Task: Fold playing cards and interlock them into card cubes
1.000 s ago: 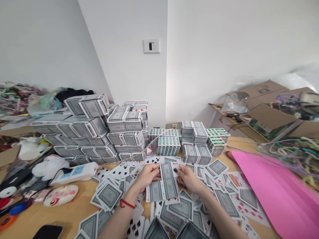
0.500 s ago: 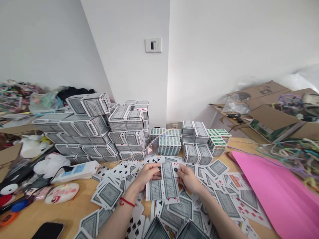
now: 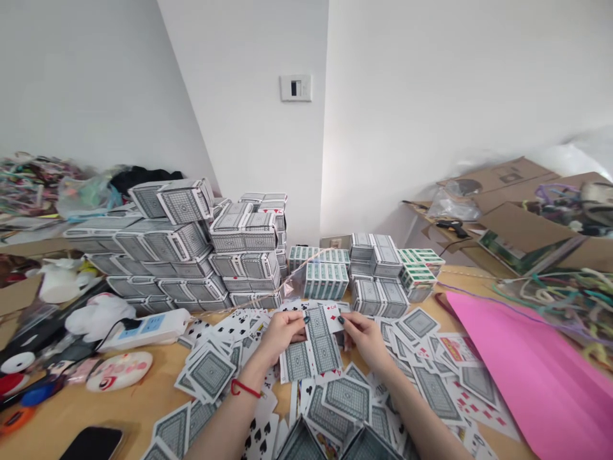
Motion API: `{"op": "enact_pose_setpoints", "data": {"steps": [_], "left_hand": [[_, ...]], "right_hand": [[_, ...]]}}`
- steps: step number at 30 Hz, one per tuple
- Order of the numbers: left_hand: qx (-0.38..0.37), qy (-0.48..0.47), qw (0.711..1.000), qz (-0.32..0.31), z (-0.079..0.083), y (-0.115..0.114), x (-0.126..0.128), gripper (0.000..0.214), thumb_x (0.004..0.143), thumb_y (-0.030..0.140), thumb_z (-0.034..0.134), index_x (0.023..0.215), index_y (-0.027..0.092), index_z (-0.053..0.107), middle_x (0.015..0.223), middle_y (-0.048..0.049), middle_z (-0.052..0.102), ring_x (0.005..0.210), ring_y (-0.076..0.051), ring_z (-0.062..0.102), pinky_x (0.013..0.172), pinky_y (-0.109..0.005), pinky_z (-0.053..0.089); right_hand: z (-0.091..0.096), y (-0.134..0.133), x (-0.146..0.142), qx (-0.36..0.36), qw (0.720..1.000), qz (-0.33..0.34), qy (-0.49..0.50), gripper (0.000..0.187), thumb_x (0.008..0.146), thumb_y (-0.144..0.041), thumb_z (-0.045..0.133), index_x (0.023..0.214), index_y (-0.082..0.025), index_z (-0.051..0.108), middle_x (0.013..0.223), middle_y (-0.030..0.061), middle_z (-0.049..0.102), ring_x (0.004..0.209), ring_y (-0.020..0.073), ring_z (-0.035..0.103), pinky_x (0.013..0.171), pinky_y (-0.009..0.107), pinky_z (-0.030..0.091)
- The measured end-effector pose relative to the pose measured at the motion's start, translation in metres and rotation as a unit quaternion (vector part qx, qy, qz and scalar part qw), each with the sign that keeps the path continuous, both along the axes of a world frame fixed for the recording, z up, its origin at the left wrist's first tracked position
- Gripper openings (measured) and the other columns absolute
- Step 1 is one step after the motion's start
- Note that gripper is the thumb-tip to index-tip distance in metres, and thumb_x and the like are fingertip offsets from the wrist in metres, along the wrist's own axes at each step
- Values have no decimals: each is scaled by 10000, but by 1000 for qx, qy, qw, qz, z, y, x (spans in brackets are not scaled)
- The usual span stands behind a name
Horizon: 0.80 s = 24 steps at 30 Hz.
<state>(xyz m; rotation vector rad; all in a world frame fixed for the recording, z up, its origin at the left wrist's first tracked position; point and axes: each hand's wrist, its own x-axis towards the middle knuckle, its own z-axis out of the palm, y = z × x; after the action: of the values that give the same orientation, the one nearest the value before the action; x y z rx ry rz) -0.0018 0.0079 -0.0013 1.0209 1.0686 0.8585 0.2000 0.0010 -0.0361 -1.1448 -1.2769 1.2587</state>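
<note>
Between my hands is a small joined group of grey-backed playing cards [image 3: 323, 348], one standing upright across the others. My left hand [image 3: 283, 331] pinches its upper left edge, thumb in front and the other fingers partly hidden behind. My right hand [image 3: 364, 333] grips the right edge of a three of diamonds [image 3: 331, 319] between thumb and fingers; this card sticks out from behind the upright one. Loose playing cards [image 3: 347, 397], some face up and some face down, lie scattered beneath both hands. Two folded card pieces [image 3: 301, 441] stand at the bottom edge, close to me.
Stacked blocks made of cards [image 3: 244, 230] rise at the back left, with a smaller stack [image 3: 378, 294] at the back right. Green-striped card boxes [image 3: 326, 280] sit between them. A power strip [image 3: 148, 329], a phone [image 3: 93, 443] and a pink sheet [image 3: 512, 358] lie around the cards.
The upright card now leans to the left at its top. More of the three of diamonds shows, and my right hand has shifted slightly to the right with its edge.
</note>
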Motion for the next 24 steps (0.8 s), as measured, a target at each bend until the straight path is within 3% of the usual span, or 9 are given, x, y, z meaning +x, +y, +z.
{"op": "enact_pose_setpoints", "data": {"steps": [4,8,13,19,24], "left_hand": [[17,3,1000,0,-4,0,2,147,696,292,605,682,145,602,703,-21,685,690,-172,658,668,-282,512],[29,20,999,-5,-6,-1,3,176,702,312,603,699,138,627,711,-30,683,705,-172,653,660,-273,507],[35,24,999,-22,-9,-1,3,219,705,342,614,740,130,659,708,-38,684,692,-170,646,657,-276,504],[42,17,998,-38,-4,-2,6,260,702,373,630,791,135,688,705,-36,690,650,-165,635,613,-255,490],[31,8,999,-43,-3,-2,5,240,714,350,623,806,138,690,733,-38,694,661,-156,636,629,-246,492]], "right_hand": [[5,-4,-2,107,991,-38,-74,291,772,-437,556,758,-176,684,747,58,588,544,147,533,507,278,435],[12,-10,-8,167,975,-37,-143,256,825,-349,510,767,-187,699,740,61,578,704,185,552,631,290,432],[16,-13,-14,200,957,-14,-208,331,858,-312,451,642,-176,661,702,52,516,693,177,530,650,298,429],[17,-16,-21,201,947,32,-248,334,873,-324,403,730,-174,665,753,66,504,717,186,534,681,323,442],[11,-8,-17,123,983,36,-129,281,812,-410,506,737,-186,657,758,56,574,727,188,548,691,313,437]]}}
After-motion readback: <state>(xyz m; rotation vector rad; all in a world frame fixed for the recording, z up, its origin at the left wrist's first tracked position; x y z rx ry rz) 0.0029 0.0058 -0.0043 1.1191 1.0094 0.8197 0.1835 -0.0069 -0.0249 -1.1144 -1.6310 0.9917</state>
